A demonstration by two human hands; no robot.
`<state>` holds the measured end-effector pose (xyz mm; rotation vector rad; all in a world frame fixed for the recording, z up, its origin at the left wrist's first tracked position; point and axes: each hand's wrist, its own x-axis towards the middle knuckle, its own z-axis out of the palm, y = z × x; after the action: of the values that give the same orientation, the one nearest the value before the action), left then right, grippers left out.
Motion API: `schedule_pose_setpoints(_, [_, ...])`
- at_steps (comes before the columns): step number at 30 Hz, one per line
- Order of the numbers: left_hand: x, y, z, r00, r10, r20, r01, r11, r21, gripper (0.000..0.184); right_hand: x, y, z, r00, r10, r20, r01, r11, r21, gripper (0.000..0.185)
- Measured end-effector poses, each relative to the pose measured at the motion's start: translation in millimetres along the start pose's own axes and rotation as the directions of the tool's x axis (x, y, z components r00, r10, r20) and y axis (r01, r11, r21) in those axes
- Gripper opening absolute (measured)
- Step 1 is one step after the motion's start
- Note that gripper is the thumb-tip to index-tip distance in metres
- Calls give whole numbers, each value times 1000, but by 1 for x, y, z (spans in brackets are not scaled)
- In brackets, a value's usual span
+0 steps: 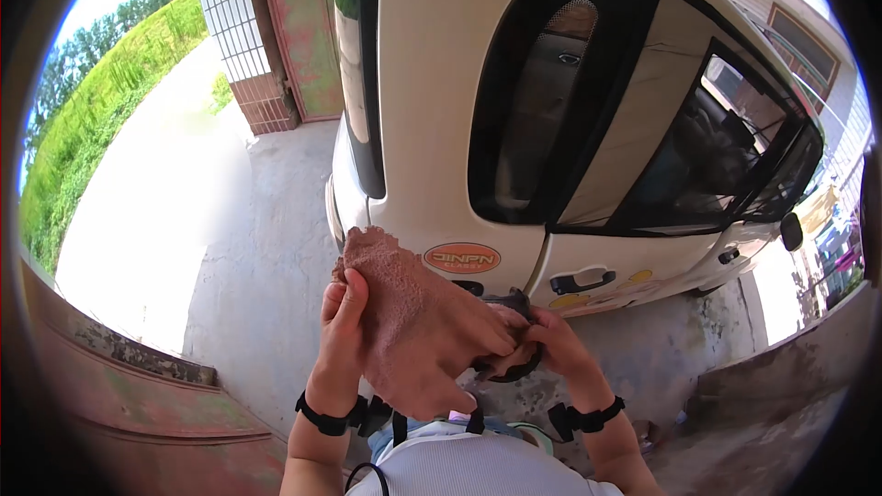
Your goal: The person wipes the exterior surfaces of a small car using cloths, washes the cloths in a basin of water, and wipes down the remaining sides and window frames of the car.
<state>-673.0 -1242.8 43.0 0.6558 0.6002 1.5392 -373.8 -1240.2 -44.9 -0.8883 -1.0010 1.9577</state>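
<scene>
A pinkish-brown towel-like cloth hangs stretched between my two hands in front of my body. My left hand is closed on its left edge, thumb on top. At the cloth's right end, my right hand pinches a bunched part of it. Beside those fingers is a dark edge or dark piece; whether it belongs to the cloth I cannot tell. Just beyond the cloth stands a cream-coloured vehicle, its orange oval badge above the cloth's right part.
The vehicle's door handle is to the right of the badge. Concrete ground runs along its left side. A tiled pillar and a rusty red door stand behind. A low wall is at the right, a red metal gate at the lower left.
</scene>
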Motion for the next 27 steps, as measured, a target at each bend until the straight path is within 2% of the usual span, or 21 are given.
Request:
schedule_pose_setpoints(1, [-1,3,6,996,79,37,-79,997,19,45,0,-1,2,1000,-26,-3,26,1000,-9,56])
schedule_pose_setpoints(2, [5,7,4,994,87,64,-88,996,17,45,0,-2,4,992,-80,-95,80,997,-4,48])
schedule_pose_setpoints(3, [13,14,1,960,149,237,-153,988,-3,58,0,-4,8,974,-134,-185,136,991,0,40])
schedule_pose_setpoints(4, [20,20,0,892,208,401,-213,977,-35,71,-3,-7,11,969,-161,-185,162,987,-7,40])
schedule_pose_setpoints(5, [23,34,10,851,272,450,-318,947,29,90,-7,-12,13,976,-120,-184,123,992,1,35])
schedule_pose_setpoints(6, [31,48,24,762,382,523,-399,913,-85,85,-12,-13,12,980,-77,-184,80,997,10,31])
schedule_pose_setpoints(8, [36,75,29,825,497,268,-405,852,-333,74,-16,-8,4,964,-129,-231,139,990,27,30])
schedule_pose_setpoints(9, [41,84,27,811,521,265,-426,838,-341,71,-19,-5,0,949,-158,-273,177,983,48,29])
schedule_pose_setpoints(11, [52,89,10,814,480,327,-458,877,-147,66,-26,-2,-1,924,-189,-331,224,972,72,29])
schedule_pose_setpoints(12, [59,91,1,830,446,334,-476,879,10,63,-30,1,-1,902,-205,-380,258,961,95,29])
schedule_pose_setpoints(13, [71,88,-10,863,386,327,-475,841,259,60,-34,3,-3,893,-193,-407,255,962,103,27])
schedule_pose_setpoints(14, [86,80,-24,899,305,314,-434,708,557,57,-36,8,-3,886,-211,-413,276,955,104,27])
schedule_pose_setpoints(15, [106,71,-39,943,178,283,-334,463,821,55,-38,12,-3,866,-207,-455,290,950,119,26])
schedule_pose_setpoints(16, [133,55,-42,943,74,325,-333,173,927,52,-40,16,-3,844,-205,-495,306,943,133,26])
schedule_pose_setpoints(17, [157,42,-3,688,177,703,-689,-144,710,44,-41,20,-3,829,-190,-526,311,938,151,24])
schedule_pose_setpoints(18, [177,27,39,290,133,948,-829,-459,318,35,-43,25,-4,820,-214,-531,338,929,147,24])
schedule_pose_setpoints(19, [190,14,46,262,132,956,-836,-464,293,35,-44,30,-6,797,-202,-569,349,923,162,23])
schedule_pose_setpoints(21, [213,-6,53,129,80,988,-693,-706,148,24,-46,37,-11,759,-182,-625,374,908,189,23])
schedule_pose_setpoints(24, [204,50,140,87,293,952,-626,-728,281,27,-51,40,-14,693,-190,-696,416,893,171,22])
schedule_pose_setpoints(26, [213,87,197,-50,364,930,-510,-810,289,28,-49,36,-13,659,-165,-734,410,897,166,20])
schedule_pose_setpoints(27, [231,100,225,-65,442,895,-559,-759,334,29,-47,36,-16,650,-184,-737,429,890,156,20])
